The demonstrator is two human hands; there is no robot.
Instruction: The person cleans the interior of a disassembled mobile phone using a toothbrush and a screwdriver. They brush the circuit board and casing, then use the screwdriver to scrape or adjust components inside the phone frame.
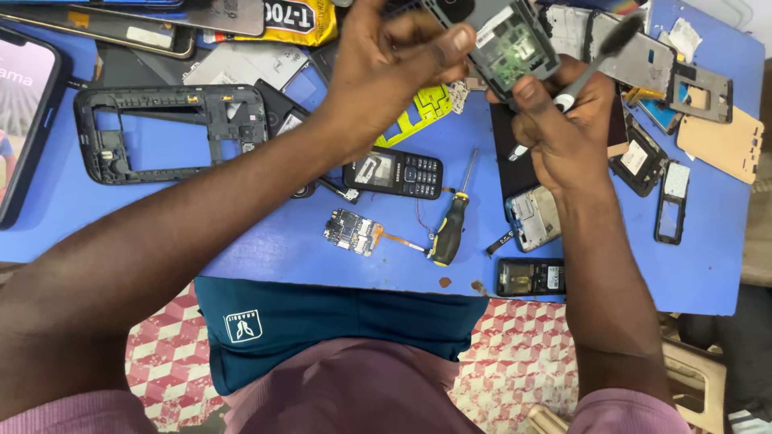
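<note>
My left hand [394, 64] grips a small grey phone body with an exposed green circuit board [508, 44], raised above the blue table [64, 201]. My right hand [563, 128] holds a brush with a white handle and dark bristles [599, 56], its bristle end up beside the phone body; its thumb also presses the body's lower edge. Below the hands lie a black keypad phone [394, 172], a loose circuit board [351, 231] and a black-and-yellow screwdriver [450, 229].
A large black phone frame [169, 133] lies at left, with a smartphone [24, 120] at the left edge. Covers, frames and small phone parts [643, 161] crowd the right side. A yellow packet [297, 20] sits at the top. A patterned floor shows below.
</note>
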